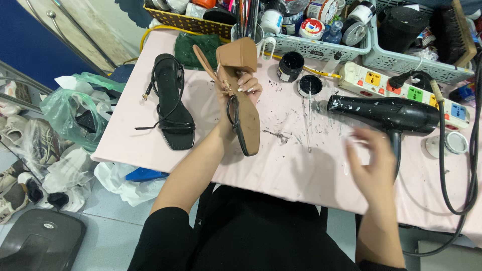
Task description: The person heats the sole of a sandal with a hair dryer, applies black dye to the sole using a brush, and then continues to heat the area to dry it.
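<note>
My left hand (240, 93) holds up a tan block-heel sandal (242, 85) by its middle, sole edge toward me, heel pointing away. A matching black strappy sandal (173, 103) lies flat on the pink table (281, 165) to its left. My right hand (372, 163) hovers blurred and spread, holding nothing, just in front of a black hair dryer (386, 114) that lies on the table. A small open black paint jar (290, 66) and its lid (310, 85) with a thin brush (309, 120) sit between the shoe and the dryer.
A white power strip (401, 88) with a plugged black cord (469, 165) lies at the right. Pale baskets (321, 47) crammed with jars and tools line the far edge. Plastic bags (75, 113) and several shoes crowd the floor at left.
</note>
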